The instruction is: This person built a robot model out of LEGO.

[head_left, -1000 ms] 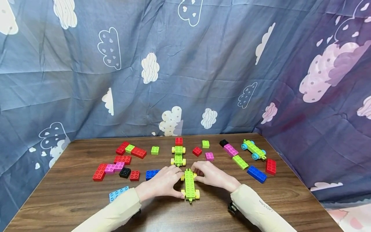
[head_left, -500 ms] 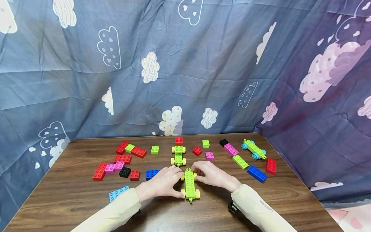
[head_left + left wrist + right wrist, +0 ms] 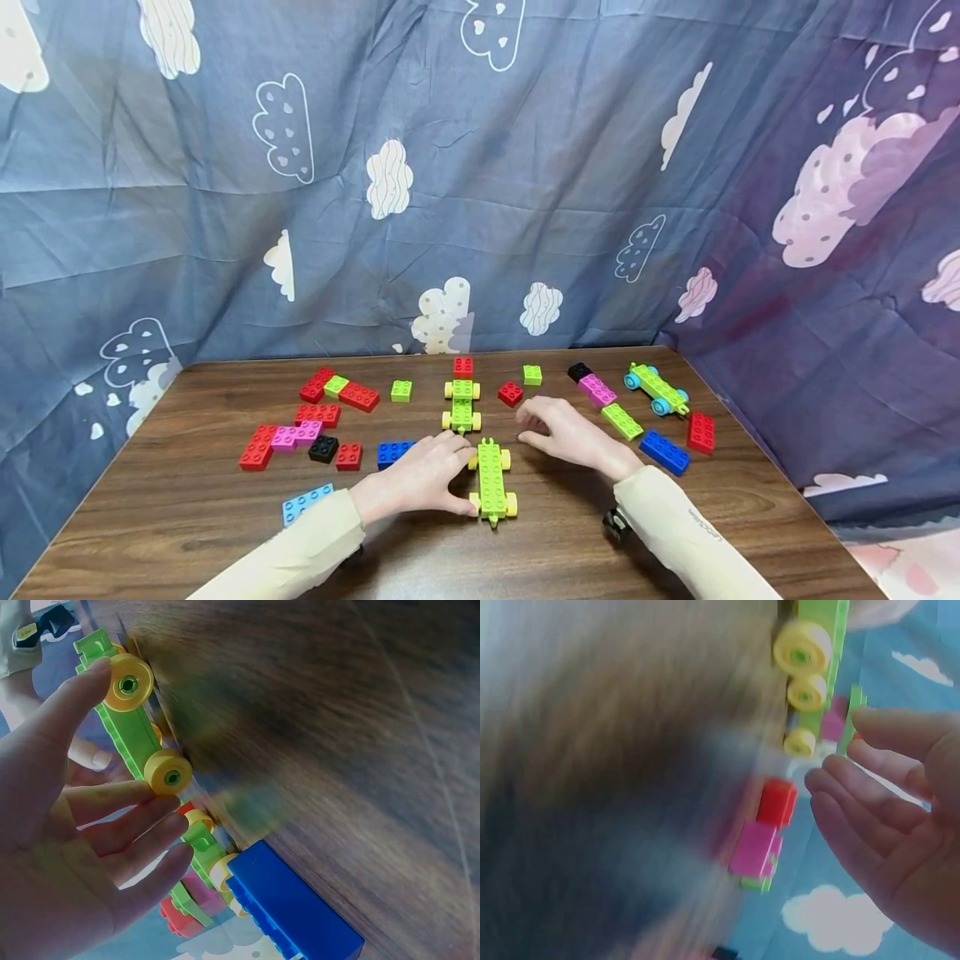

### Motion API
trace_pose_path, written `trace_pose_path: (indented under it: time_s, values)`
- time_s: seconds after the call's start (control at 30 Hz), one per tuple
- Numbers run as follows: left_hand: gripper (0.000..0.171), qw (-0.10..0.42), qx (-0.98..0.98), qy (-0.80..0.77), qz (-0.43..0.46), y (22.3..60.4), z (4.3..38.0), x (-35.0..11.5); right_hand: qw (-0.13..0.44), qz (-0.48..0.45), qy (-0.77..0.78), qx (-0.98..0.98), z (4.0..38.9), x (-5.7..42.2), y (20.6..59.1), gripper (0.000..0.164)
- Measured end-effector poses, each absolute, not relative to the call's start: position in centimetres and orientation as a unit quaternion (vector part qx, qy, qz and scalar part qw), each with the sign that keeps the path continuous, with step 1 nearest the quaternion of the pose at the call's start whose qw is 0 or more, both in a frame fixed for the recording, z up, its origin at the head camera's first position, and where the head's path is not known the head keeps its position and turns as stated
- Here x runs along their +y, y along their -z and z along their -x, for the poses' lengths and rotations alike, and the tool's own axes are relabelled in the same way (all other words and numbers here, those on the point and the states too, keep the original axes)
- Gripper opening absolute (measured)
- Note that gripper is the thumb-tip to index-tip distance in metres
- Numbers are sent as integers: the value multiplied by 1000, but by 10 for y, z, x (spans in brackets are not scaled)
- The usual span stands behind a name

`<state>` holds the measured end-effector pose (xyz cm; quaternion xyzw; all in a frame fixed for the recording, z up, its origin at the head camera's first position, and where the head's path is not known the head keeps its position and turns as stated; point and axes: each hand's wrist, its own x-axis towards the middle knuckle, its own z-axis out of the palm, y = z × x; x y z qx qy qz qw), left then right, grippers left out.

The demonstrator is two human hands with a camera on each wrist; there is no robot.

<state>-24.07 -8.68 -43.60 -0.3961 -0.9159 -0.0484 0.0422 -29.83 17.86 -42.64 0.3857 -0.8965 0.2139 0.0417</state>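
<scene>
A lime-green wheeled car base [image 3: 491,481] with yellow wheels stands lengthwise at the front middle of the table. Beside its left flank is my left hand [image 3: 422,473]; in the left wrist view the thumb touches one yellow wheel [image 3: 129,682] and the index fingertip lies at the other. My right hand [image 3: 572,434] hovers right of the car base, apart from it, fingers loosely bent and holding nothing. Behind the base stands another green piece with yellow wheels [image 3: 462,410], and a red brick [image 3: 463,367] is at its far end. The right hand covers the pink brick [image 3: 751,849] in the head view.
Loose red, pink, black and green bricks lie on the left, with a dark blue brick [image 3: 393,453] and light blue brick [image 3: 306,503] nearer. At the right are a green car base with blue wheels [image 3: 657,388], a blue brick [image 3: 664,451] and a red brick [image 3: 701,432].
My right hand has let go of the green car base's far right wheel and moved to the right and slightly away. The left hand and the car base have stayed in place.
</scene>
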Motion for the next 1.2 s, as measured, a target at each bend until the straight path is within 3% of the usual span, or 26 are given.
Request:
trace_pose_path:
  time_s: [0.27,0.53,0.83,1.2]
  values:
    - [76,44,-914,51,399,437,241,-86,98,-327,-181,-922,315,199,426,21]
    - [76,53,-912,47,403,436,241,-84,30,-298,-132,-945,322,207,428,43]
    - [77,48,-912,52,404,436,239,-84,46,-308,-137,-940,320,210,430,22]
    - [75,72,-908,52,409,440,239,-87,25,-273,-115,-955,320,200,430,34]
